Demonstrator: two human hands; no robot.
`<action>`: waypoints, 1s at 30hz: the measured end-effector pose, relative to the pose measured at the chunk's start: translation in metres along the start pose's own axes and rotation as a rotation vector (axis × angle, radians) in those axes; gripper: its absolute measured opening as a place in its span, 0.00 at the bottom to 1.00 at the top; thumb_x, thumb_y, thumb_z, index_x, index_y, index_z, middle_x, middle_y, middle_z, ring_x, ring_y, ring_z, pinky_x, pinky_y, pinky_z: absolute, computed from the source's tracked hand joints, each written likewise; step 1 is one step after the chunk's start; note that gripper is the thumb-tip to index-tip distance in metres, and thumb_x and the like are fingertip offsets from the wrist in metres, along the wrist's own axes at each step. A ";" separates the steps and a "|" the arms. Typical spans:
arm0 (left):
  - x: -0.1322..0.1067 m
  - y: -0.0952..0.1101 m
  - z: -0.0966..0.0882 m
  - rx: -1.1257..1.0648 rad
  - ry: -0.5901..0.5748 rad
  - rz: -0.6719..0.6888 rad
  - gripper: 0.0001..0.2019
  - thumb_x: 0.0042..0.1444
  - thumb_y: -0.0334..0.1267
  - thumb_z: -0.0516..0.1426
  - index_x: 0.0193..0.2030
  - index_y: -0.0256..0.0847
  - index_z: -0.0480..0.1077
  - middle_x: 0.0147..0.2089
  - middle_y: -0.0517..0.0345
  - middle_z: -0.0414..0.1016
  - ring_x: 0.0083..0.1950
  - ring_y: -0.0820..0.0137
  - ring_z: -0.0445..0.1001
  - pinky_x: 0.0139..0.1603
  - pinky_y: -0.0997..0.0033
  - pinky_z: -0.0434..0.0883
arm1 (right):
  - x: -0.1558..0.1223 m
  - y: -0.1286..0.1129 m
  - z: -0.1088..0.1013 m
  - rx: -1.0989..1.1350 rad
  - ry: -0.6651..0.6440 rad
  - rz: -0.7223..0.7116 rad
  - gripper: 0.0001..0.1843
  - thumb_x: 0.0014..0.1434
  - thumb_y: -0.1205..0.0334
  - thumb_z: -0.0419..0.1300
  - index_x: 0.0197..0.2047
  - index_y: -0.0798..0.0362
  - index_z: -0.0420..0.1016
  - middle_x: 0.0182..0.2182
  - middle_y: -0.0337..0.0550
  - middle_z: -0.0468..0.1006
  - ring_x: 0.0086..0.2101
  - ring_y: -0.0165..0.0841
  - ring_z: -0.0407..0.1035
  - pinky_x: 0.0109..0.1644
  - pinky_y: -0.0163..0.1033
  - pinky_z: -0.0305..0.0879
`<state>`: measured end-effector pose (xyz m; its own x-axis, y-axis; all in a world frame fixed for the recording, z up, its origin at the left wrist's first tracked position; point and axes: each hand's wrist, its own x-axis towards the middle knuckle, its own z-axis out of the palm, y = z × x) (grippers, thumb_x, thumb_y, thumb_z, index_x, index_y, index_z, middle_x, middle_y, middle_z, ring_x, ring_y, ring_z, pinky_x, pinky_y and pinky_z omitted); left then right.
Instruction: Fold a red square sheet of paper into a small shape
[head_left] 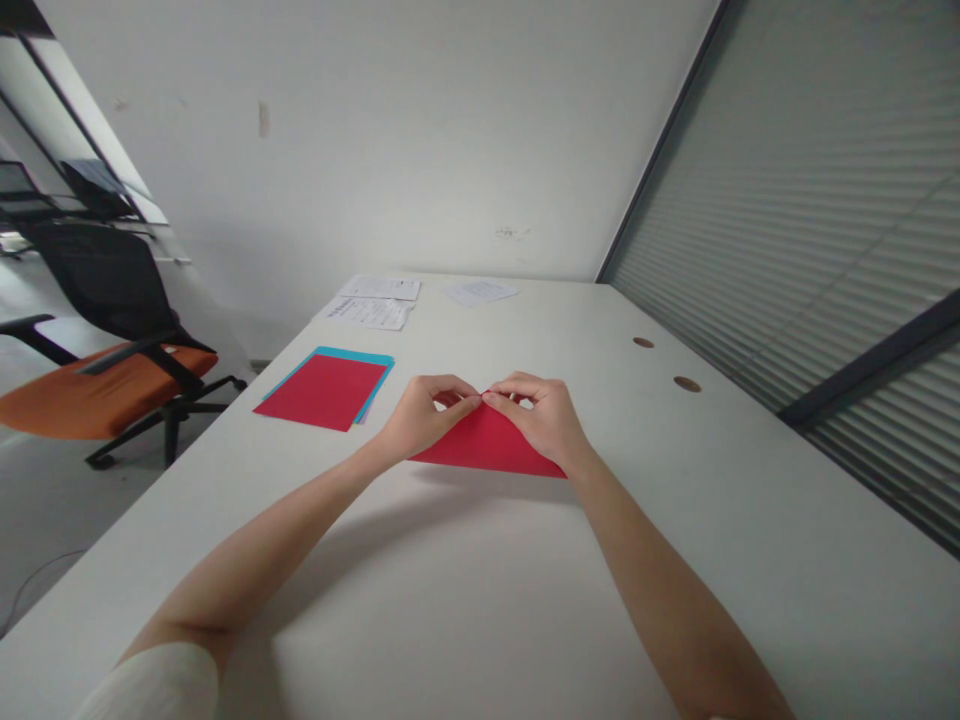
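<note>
A sheet of red paper (487, 447) is held over the white table, its near edge a little above the surface with a shadow below. My left hand (431, 415) pinches its top edge between thumb and fingers. Right beside it, my right hand (541, 415) pinches the same edge, the two thumb tips almost touching. The sheet narrows toward the pinched spot and looks folded there, though the hands cover its upper sides.
To the left on the table (480, 610) lies a stack of coloured paper (322, 390), red over blue. Printed sheets (371, 312) lie at the back, with another printed sheet (480, 291) beside them. Two round holes (687, 384) pierce the right side. An orange office chair (112, 390) stands left.
</note>
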<state>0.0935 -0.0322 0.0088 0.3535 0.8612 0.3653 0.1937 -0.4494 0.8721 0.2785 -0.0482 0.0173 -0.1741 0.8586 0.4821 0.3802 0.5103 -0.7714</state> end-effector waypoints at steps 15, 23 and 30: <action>0.004 -0.009 -0.006 -0.488 -0.045 -0.355 0.15 0.40 0.47 0.71 0.27 0.36 0.79 0.27 0.55 0.79 0.28 0.73 0.73 0.31 0.73 0.67 | -0.002 0.000 -0.009 0.068 -0.081 0.190 0.09 0.55 0.56 0.65 0.33 0.51 0.83 0.33 0.42 0.84 0.33 0.34 0.76 0.37 0.37 0.67; 0.002 -0.008 -0.003 -0.221 -0.015 -0.190 0.14 0.46 0.47 0.67 0.29 0.35 0.79 0.29 0.53 0.80 0.30 0.69 0.75 0.32 0.72 0.69 | -0.001 0.002 -0.006 0.019 -0.069 0.139 0.10 0.56 0.55 0.64 0.33 0.51 0.83 0.33 0.44 0.84 0.34 0.35 0.76 0.39 0.39 0.68; 0.000 -0.001 -0.002 -0.123 -0.005 -0.135 0.12 0.49 0.45 0.65 0.30 0.35 0.80 0.29 0.52 0.80 0.29 0.69 0.75 0.31 0.72 0.70 | 0.000 0.002 -0.004 0.049 -0.065 0.100 0.09 0.56 0.55 0.64 0.32 0.51 0.83 0.32 0.43 0.83 0.33 0.34 0.75 0.38 0.39 0.68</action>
<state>0.0912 -0.0311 0.0084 0.3367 0.9103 0.2408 0.1263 -0.2971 0.9465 0.2833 -0.0476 0.0174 -0.1969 0.9058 0.3753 0.3540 0.4226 -0.8343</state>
